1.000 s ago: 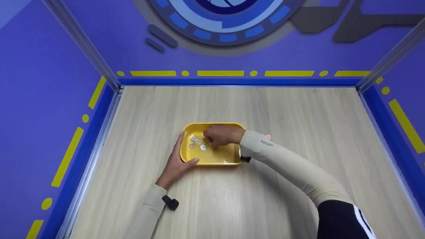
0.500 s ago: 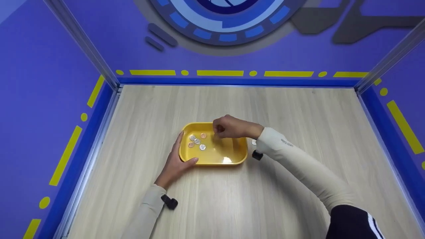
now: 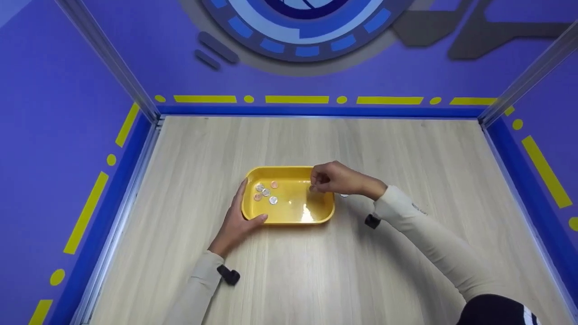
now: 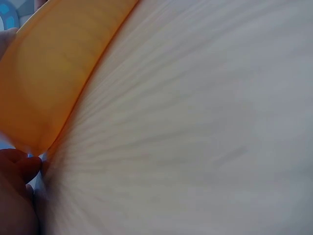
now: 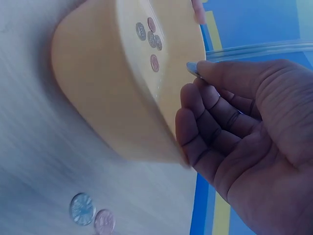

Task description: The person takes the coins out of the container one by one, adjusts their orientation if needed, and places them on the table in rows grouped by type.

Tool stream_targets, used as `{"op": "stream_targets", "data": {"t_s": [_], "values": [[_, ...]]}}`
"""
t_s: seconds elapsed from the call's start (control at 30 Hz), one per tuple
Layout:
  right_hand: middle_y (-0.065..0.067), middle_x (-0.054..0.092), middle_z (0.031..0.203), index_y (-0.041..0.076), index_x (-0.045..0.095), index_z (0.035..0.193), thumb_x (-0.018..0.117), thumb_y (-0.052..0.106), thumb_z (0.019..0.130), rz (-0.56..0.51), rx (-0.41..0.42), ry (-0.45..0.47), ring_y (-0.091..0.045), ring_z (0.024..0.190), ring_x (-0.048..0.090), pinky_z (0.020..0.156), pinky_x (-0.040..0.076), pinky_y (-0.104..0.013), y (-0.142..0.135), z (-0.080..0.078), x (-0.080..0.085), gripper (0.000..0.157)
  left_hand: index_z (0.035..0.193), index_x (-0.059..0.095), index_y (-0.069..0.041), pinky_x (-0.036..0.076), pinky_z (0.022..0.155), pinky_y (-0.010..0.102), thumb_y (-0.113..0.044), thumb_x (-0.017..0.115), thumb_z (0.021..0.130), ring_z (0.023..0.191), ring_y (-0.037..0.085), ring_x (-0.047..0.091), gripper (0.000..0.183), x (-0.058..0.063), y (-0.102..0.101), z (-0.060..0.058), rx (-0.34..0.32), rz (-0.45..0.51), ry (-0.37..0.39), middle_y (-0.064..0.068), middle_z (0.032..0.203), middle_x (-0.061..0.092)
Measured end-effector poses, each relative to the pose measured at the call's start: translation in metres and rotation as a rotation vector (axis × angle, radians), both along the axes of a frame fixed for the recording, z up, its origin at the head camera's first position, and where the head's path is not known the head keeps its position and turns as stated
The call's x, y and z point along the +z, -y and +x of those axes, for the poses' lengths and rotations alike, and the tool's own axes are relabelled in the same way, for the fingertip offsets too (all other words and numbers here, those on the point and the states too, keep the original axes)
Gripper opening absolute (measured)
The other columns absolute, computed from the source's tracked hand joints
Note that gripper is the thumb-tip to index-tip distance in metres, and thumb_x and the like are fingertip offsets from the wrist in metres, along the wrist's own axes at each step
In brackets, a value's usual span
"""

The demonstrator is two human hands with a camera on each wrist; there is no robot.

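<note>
Bench (image 3: pixel 289 280): pale, flat, wood-grain top, streaked from 12 to 6 o'clock; clock centred on the tray in the head view.
Panels (image 3: pixel 135 90): blue-violet, standing at 9, 12 and 3 o'clock, lined with yellow dashes (image 3: pixel 296 99) and dots (image 3: pixel 342 99); metal posts (image 3: pixel 107 58) join them at the far corners, and a round blue-and-grey emblem (image 3: pixel 299 38) sits at 12.
Tray (image 3: pixel 289 210): yellow, glossy, rectangular with rounded corners, resting on the bench.
Left hand (image 3: pixel 235 224): at 8 o'clock, clasping the tray's corner, thumb on the near rim.
Right hand (image 3: pixel 338 177): above the 2 o'clock end, thumb and finger pinching a thin, round silver-coloured coin (image 5: pixel 192 68).
Coins inside: three silver-coloured discs (image 3: pixel 273 200) and two copper-coloured discs (image 3: pixel 258 197), toward 9 and 10 o'clock.
Coins outside: a silver-coloured piece (image 5: pixel 82 209) and a copper-coloured piece (image 5: pixel 104 222) on the bench, near 3 o'clock.
Change: half a second ago the right hand hung nearer 12 o'clock; it has shifted toward 3, uncovering more tray floor. Left hand and the five coins inside are where they were.
</note>
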State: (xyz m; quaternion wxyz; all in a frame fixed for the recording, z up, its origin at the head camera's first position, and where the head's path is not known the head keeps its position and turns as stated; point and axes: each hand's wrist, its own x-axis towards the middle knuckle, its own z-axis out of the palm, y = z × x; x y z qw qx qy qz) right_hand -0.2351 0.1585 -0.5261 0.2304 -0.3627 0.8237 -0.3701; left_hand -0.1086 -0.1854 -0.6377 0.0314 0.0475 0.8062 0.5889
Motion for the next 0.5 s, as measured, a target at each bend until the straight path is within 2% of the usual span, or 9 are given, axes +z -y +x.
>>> {"op": "stream_targets", "data": {"t_s": [0.17, 0.37, 0.5], "values": [[-0.001, 0.072, 0.090, 0.010, 0.075, 0.103, 0.081, 0.011, 0.100, -0.043, -0.055, 0.037, -0.018, 0.079, 0.062, 0.070, 0.055, -0.026, -0.011, 0.006, 0.001, 0.007, 0.178, 0.010, -0.037, 0.036, 0.123, 0.051, -0.039, 0.091, 0.089, 0.152, 0.026, 0.046, 0.121, 0.001, 0.001, 0.000, -0.002, 0.001, -0.013, 0.003, 0.180, 0.028], [-0.005, 0.072, 0.090, 0.007, 0.075, 0.106, 0.082, 0.015, 0.101, -0.096, -0.134, 0.079, -0.021, 0.080, 0.063, 0.070, 0.055, -0.024, -0.023, 0.009, -0.005, 0.012, 0.178, 0.011, -0.036, 0.036, 0.121, 0.047, -0.039, 0.091, 0.088, 0.147, 0.025, 0.048, 0.121, 0.001, 0.002, -0.001, -0.005, -0.005, -0.015, 0.004, 0.179, 0.029], [-0.009, 0.072, 0.091, 0.006, 0.074, 0.108, 0.082, 0.016, 0.101, -0.136, -0.196, 0.111, -0.034, 0.083, 0.066, 0.073, 0.060, -0.030, -0.032, 0.013, -0.008, 0.014, 0.179, 0.011, -0.035, 0.033, 0.125, 0.048, -0.038, 0.091, 0.088, 0.153, 0.026, 0.044, 0.121, 0.000, 0.002, -0.001, -0.013, -0.002, -0.026, 0.003, 0.181, 0.026]]}}
